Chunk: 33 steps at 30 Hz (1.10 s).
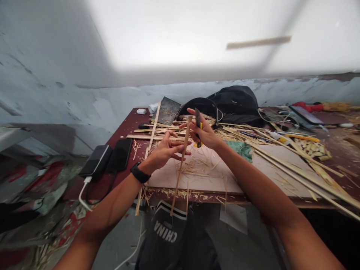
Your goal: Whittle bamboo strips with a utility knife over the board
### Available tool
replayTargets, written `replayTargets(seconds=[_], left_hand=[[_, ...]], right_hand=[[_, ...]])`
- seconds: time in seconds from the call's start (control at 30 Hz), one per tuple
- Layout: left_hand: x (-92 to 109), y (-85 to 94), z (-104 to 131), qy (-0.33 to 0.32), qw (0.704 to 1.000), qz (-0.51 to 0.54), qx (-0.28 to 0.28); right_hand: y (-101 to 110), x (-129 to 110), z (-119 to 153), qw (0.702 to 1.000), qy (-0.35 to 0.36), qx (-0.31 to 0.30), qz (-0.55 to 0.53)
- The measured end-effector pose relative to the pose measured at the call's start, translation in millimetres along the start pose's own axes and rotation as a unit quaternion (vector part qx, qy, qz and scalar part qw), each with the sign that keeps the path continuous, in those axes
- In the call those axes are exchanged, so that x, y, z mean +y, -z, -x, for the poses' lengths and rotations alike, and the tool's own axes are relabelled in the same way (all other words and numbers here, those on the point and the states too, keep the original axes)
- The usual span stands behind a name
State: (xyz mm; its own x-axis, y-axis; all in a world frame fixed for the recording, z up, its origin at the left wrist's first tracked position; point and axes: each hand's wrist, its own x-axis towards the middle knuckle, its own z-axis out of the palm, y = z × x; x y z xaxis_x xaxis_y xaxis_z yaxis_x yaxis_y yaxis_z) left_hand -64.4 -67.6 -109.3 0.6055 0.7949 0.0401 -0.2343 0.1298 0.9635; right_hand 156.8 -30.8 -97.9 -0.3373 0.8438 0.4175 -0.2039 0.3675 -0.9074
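A thin bamboo strip (180, 173) slants upright over the near edge of the board, its lower end reaching below the tabletop. My right hand (207, 134) holds a yellow-and-black utility knife (198, 127), blade end up, and its fingers also meet the strip near its top. The index finger points out to the left. My left hand (165, 150), a black watch on its wrist, has its fingers stretched and apart. Those fingers lie behind the strip and seem to touch it; whether they grip it is unclear. Under both hands lies a pale board (165, 182) strewn with shavings.
More bamboo strips (281, 165) cover the right and back of the dark red table (120, 127). A black bag (236, 103) lies against the wall. At left are a phone (120, 154) and a power bank (97, 159) with a white cable. A green patterned piece (240, 150) lies on the board.
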Motion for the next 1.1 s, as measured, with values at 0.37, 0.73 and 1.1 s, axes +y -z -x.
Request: replayTargets(seconds=[0.37,0.73,1.1], left_hand=[[-2.8,-1.3,0.9,-0.008,0.999,-0.025,0.018],[0.1,-4.8,1.7,0.001,1.0,0.007,0.009],[2.0,-7.7,4.7,0.062,0.993,0.098,-0.03]], right_hand=[[12.0,10.4,-8.3,0.993,0.021,0.111,0.042],[3.8,9.3,-6.0,0.995,0.013,0.083,0.049],[17.4,16.6,-10.3,0.988,-0.016,0.105,0.112]])
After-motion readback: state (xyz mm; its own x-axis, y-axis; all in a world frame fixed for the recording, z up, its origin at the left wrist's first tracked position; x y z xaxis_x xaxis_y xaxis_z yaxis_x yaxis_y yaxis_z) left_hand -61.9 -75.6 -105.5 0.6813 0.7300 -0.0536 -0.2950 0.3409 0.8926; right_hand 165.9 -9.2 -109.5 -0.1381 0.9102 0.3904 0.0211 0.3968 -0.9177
